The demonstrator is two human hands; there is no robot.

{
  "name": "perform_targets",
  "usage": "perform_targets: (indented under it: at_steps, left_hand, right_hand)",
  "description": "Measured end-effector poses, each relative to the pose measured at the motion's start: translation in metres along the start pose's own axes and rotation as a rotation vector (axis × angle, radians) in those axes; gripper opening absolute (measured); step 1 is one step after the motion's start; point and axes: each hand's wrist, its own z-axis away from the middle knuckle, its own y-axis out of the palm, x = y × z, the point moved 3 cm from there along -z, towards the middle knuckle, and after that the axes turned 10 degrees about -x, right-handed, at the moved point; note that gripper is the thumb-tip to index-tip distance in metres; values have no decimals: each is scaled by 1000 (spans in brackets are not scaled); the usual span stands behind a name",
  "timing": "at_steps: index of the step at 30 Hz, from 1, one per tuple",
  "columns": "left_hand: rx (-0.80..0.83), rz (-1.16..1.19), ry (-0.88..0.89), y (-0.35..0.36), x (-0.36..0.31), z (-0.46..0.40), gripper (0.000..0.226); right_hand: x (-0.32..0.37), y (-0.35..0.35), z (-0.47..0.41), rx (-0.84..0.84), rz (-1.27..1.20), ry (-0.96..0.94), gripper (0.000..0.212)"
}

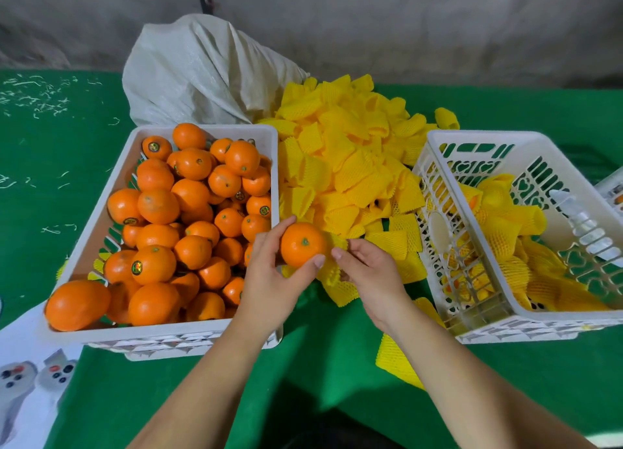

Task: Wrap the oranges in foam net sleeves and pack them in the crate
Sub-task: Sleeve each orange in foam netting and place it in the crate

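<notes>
Between the two white plastic crates, the left hand (pixel 269 273) grips a round orange (pixel 302 244); the right hand (pixel 367 273) pinches a yellow foam net sleeve (pixel 332 273) beside it. A narrow sleeve mouth could snag, rolling the orange onto the green desk (pixel 320 364).

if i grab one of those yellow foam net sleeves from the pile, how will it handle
Probably very light and floppy: the sleeves in the pile lie creased and folded on each other. Likely springy too, since the one in the right hand bunches beside the orange. The open mesh should grip rather than slip.
</notes>
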Motion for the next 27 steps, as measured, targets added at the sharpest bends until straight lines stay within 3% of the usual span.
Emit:
perform_targets:
  at_steps: [4,7,11,15,18,20,23,27]
  left_hand:
    - [-25,259,-181,5,-1,1,60]
    - [-65,406,-362,4,2,-7,59]
    - [-67,647,-553,2,4,-11,78]
    - [-19,655,-530,2,5,-11,77]
    - [11,552,-460,7,2,-5,81]
    - [13,462,-423,10,4,-2,81]
    - [47,455,-409,10,6,-1,79]
    - [222,478,-391,6,6,1,72]
  right_hand:
    - [10,16,6,90,-442,158,29]
    - [12,25,8,137,-496,182,19]
    - [19,33,8,116,-579,204,28]
    - [28,37,7,-38,-263,34,14]
    - [33,43,12,-92,-10,-8,34]
    - [36,40,13,-105,137,-10,34]
    - [36,26,8,-194,171,-58,10]
    - [35,12,-5,-355,330,-275,22]
